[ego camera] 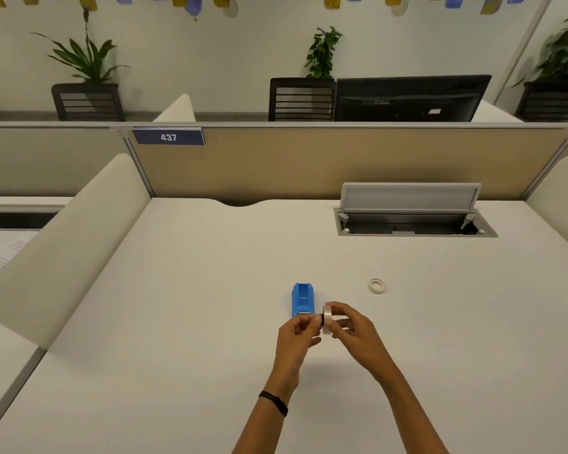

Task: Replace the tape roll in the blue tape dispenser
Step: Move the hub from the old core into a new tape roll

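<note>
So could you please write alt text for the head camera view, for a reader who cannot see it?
Two bare hands, left hand and right hand, hold a white tape roll together above a pale desk, beside an empty blue tape dispenser. A thin, nearly spent roll lies farther right.

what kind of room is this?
Most likely an open-plan office: a desk bounded by a partition with a number plate reading 437, and a monitor with mesh chairs beyond.
</note>
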A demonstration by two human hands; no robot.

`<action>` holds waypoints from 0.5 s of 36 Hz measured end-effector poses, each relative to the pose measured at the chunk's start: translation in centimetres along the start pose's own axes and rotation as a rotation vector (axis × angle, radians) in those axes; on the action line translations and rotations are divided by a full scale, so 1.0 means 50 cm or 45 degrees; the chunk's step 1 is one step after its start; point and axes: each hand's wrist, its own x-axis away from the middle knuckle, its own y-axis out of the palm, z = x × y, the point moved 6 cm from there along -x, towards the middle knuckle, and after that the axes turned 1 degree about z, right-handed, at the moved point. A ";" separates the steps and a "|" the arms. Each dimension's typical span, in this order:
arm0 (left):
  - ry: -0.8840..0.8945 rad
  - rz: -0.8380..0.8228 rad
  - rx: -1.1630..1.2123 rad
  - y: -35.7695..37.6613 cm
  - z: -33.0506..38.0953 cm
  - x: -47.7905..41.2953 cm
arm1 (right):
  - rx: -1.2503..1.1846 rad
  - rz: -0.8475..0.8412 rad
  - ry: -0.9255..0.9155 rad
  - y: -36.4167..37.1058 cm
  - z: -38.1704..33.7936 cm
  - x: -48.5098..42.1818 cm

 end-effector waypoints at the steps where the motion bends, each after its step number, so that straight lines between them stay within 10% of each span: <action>1: -0.002 -0.002 -0.003 0.000 0.000 0.000 | 0.008 0.005 0.006 0.000 0.002 -0.001; 18: -0.039 0.027 -0.014 -0.001 -0.013 -0.006 | 0.040 -0.023 0.062 0.001 0.009 -0.001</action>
